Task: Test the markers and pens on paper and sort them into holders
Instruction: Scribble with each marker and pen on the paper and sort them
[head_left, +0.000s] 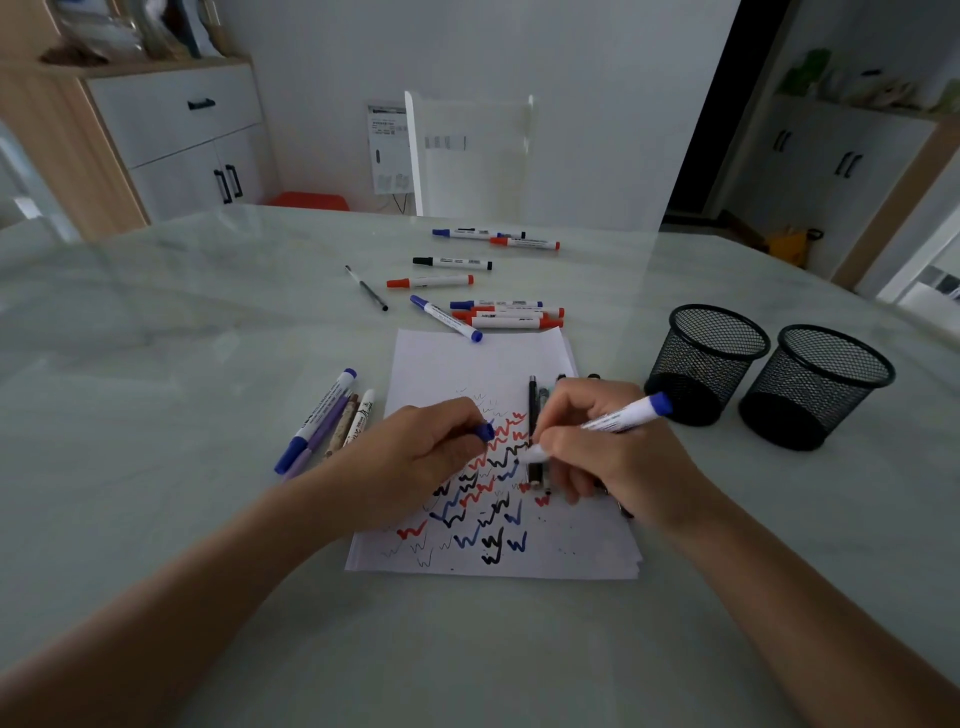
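A white sheet of paper (483, 358) covered with red, blue and black squiggles lies in front of me. My right hand (608, 447) grips a white marker with a blue end (631, 413), its tip down on the paper. My left hand (431, 452) pinches the blue cap (485, 431) just left of that tip. Two black mesh holders (706, 358) (821, 384) stand to the right, nothing showing above their rims. Several dark pens (535, 400) lie on the paper, partly under my right hand.
Several red, blue and black markers (498, 314) and a thin pen (366, 288) lie scattered beyond the paper. A small group of markers and pens (322, 421) lies left of the paper. A white chair (467, 150) stands at the table's far edge.
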